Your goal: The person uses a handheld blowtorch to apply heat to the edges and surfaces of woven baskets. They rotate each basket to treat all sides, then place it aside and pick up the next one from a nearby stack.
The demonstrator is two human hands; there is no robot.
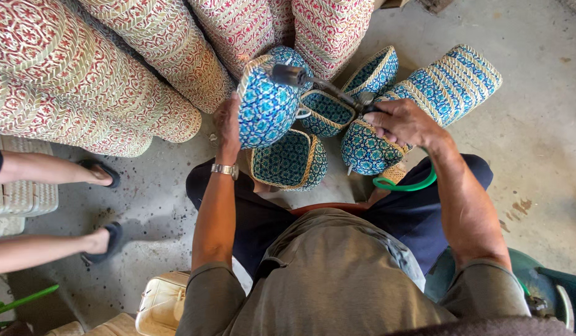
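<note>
Left hand (227,127) grips the blue woven basket (266,102) by its rim, fingers clamped — it looks light, stiff. Beside the basket, right hand (405,122) closes on a metal tool (319,84).

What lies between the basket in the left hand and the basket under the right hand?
In the head view, an open blue woven basket lies between them, with the dark tool passing above it.

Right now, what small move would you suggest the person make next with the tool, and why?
Probably press the tool's tip against the rim of the blue woven basket. The left hand already steadies that basket, and the right hand grips the tool's handle, its tip sitting just at the basket's top edge.
</note>
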